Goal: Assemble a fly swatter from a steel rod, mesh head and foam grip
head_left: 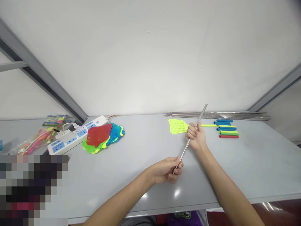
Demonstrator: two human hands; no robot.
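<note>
A thin metal rod [185, 149] slants up and to the right above the table, held in both hands. My left hand [168, 171] is closed round its lower end. Higher up, my right hand [196, 135] has its fingers wrapped about the same rod, whose tip sticks out above the fist. Just behind my right hand lies a yellow-green fly swatter [176, 126], its stem pointing right; part of it is hidden by that hand. To its right are several coloured tubes [227, 128] in blue, green, yellow and red. A row of metal rods [216, 116] lies along the wall.
Loose swatter heads [100, 135] in red, blue and green are piled at the left, against a white power strip [77, 135] with plugs in it. Plastic-bagged items [37, 139] lie farther left. A white wall [150, 62] backs the grey table [113, 182]; grey frame posts [44, 72] flank it.
</note>
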